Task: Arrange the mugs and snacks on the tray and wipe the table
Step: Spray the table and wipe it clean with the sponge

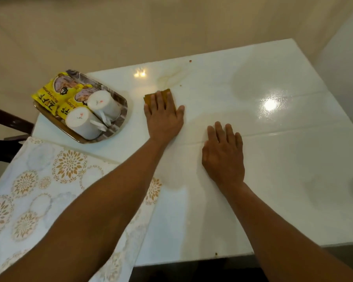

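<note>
Cloth (160, 98) under flat left hand (163, 117)

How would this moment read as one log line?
wiping | left hand presses cloth on table | right hand flat | mugs, snacks on tray

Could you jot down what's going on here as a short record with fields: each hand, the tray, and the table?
left hand: pressed flat on a brown cloth, fingers straight
right hand: flat on the table, holding nothing
tray: two white mugs upside down, two yellow snack packets
table: white, glossy, small crumbs beyond the cloth
</note>
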